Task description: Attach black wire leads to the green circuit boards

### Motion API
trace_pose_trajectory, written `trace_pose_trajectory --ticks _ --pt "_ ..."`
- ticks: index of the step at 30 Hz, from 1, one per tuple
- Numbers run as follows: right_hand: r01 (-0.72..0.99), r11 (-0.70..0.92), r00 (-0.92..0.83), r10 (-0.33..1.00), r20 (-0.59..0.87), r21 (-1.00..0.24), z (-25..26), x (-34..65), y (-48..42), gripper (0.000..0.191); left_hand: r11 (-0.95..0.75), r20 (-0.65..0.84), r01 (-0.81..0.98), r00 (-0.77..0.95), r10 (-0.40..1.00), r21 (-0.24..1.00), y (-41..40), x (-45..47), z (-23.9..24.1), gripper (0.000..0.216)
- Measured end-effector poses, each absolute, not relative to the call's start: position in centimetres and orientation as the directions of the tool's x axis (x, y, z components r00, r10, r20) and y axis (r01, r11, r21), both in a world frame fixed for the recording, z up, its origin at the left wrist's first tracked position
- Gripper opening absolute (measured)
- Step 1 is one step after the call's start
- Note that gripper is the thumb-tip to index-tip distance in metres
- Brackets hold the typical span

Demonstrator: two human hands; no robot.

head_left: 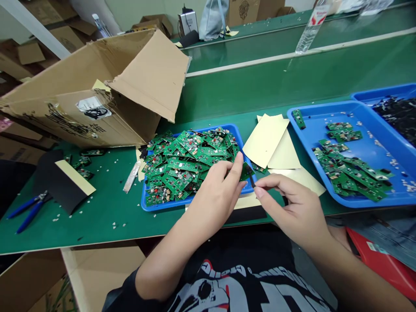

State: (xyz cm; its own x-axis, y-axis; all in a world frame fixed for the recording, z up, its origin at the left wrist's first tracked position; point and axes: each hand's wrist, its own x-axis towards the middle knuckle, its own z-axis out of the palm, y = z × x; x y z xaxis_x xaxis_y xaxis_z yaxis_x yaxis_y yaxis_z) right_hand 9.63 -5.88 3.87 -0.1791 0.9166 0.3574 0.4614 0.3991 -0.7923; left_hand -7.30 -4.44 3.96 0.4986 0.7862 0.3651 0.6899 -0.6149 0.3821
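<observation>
My left hand [219, 188] is closed on a small green circuit board [246, 171], held over the right edge of a blue tray [167, 207]. In that tray lies a large heap of green circuit boards [186, 162] with small parts on them. Between the thumb and forefinger of my right hand [294, 206] is a thin black strip [252, 180]. Its far end meets the held board; whether it is fixed there I cannot tell. My left fingers hide part of the board.
Cream paper sheets [264, 138] lie between the heap and a second blue tray [313, 130] with fewer boards. Behind it, another tray holds black pieces [398, 115]. At left are an open cardboard box [136, 95] and blue-handled pliers [30, 210]. A plastic bottle [312, 28] stands farther back.
</observation>
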Motion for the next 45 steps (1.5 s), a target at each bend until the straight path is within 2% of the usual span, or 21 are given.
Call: trace_pose_trajectory --ticks 6,10,14,21,26,33,37,40,45 --pt "0.443 0.484 -0.203 0.874 0.442 -0.754 3.6 8.3 -6.2 0.011 -0.604 0.382 0.701 0.476 0.792 0.379 -4.2 -6.9 3.3 0.045" --pt "0.456 0.404 -0.155 0.914 0.376 -0.793 3.1 8.8 -6.0 0.009 -0.584 0.441 0.663 0.397 0.805 0.469 -4.1 -7.2 3.5 0.046" --pt "0.487 0.333 -0.121 0.941 0.315 -0.807 3.1 10.1 -5.5 0.007 -0.557 0.412 0.611 0.376 0.830 0.563 -4.2 -7.5 3.6 0.047" --pt "0.616 0.401 -0.145 0.904 0.403 -0.678 4.1 11.6 -4.6 0.011 -0.516 0.366 0.563 0.365 0.856 0.646 -4.4 -7.5 3.9 0.049" --pt "0.664 0.508 -0.229 0.837 0.497 -0.549 4.6 12.1 -3.8 0.011 -0.461 0.301 0.492 0.371 0.879 0.739 -4.5 -7.6 4.4 0.034" --pt "0.587 0.597 -0.332 0.793 0.511 -0.546 5.0 11.8 -2.9 0.012 -0.482 0.269 0.465 0.452 0.850 0.742 -4.5 -7.8 5.5 0.028" --pt "0.566 0.580 -0.355 0.813 0.462 -0.585 5.2 11.6 -2.9 0.012 -0.534 0.287 0.450 0.508 0.812 0.715 -4.4 -7.7 5.3 0.026" --pt "0.574 0.521 -0.341 0.854 0.394 -0.632 5.5 11.6 -3.1 0.012 -0.631 0.392 0.435 0.521 0.758 0.642 -4.2 -7.7 4.7 0.020" --pt "0.524 0.383 -0.290 0.920 0.263 -0.761 6.1 11.8 -3.3 0.011 -0.732 0.617 0.615 0.462 0.637 0.294 -4.2 -8.0 4.4 0.020"
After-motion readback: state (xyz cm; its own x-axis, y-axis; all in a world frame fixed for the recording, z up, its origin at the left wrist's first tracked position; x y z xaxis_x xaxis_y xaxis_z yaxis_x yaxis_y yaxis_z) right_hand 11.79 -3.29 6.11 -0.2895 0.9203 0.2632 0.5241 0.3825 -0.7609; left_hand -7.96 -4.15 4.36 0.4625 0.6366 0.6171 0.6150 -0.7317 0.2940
